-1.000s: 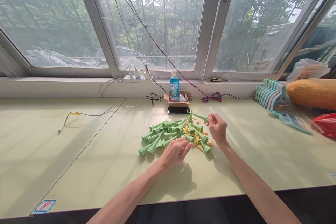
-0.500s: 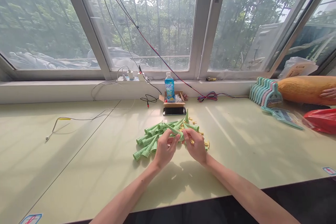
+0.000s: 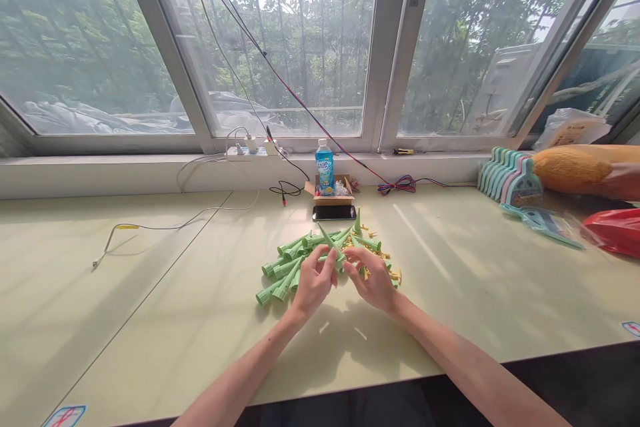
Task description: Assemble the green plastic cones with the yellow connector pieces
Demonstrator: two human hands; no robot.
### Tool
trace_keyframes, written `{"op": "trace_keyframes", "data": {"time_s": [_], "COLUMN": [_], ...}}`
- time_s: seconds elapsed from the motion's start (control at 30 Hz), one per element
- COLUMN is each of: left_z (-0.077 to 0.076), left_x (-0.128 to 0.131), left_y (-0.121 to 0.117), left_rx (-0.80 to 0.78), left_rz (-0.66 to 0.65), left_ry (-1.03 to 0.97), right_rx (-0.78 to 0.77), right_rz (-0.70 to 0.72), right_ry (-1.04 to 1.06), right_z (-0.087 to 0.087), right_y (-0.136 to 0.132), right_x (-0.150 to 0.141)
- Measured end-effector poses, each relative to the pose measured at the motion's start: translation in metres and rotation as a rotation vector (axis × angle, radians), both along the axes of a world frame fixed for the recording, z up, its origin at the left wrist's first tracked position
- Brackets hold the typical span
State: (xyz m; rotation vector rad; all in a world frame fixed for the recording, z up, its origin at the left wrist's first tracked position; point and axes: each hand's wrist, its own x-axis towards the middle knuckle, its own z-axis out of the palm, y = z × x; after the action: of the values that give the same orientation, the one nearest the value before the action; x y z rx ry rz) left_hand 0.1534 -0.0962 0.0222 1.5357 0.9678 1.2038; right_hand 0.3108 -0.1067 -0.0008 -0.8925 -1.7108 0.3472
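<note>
My left hand point(image 3: 315, 279) pinches a green plastic cone point(image 3: 329, 239) between thumb and fingers, its pointed tip aimed up and away to the left. At the cone's wide lower end, my right hand point(image 3: 371, 277) has its thumb and fingertips drawn together; whatever they hold is too small or hidden to make out. Around and beyond the hands lies a heap of similar green cones point(image 3: 283, 271), mostly on their sides, with one standing upright point(image 3: 358, 221). Small yellow plastic pieces point(image 3: 395, 276) are scattered beside the right hand, partly covered by it.
Behind the heap lie a phone point(image 3: 334, 213) and a small cardboard box point(image 3: 333, 200) with a blue bottle point(image 3: 325, 168). Cables point(image 3: 397, 185) run along the windowsill. Light-blue plastic tools point(image 3: 510, 177), a red bag point(image 3: 615, 230) and an orange plush item point(image 3: 575, 169) are at right.
The cone in my left hand has tilted more upright. My right fingers have shifted slightly at its wide end. The other person's hand at the far right is out of sight.
</note>
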Motion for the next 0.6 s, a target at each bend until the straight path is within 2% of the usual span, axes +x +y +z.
{"op": "trace_keyframes", "data": {"time_s": [0.37,0.6], "left_z": [-0.0007,0.0020], "left_x": [-0.0012,-0.0014], "left_y": [0.0041,0.0029], "left_rx": [0.000,-0.037], "left_rz": [-0.013,-0.052], "left_ry": [-0.075,-0.069], "right_rx": [-0.040,-0.038], "right_rz": [0.055,0.043], "right_ry": [-0.004,0.014], "right_z": [-0.0037,-0.0035], "right_y": [-0.0027,-0.0030], "right_x": [-0.0031,-0.0042]}}
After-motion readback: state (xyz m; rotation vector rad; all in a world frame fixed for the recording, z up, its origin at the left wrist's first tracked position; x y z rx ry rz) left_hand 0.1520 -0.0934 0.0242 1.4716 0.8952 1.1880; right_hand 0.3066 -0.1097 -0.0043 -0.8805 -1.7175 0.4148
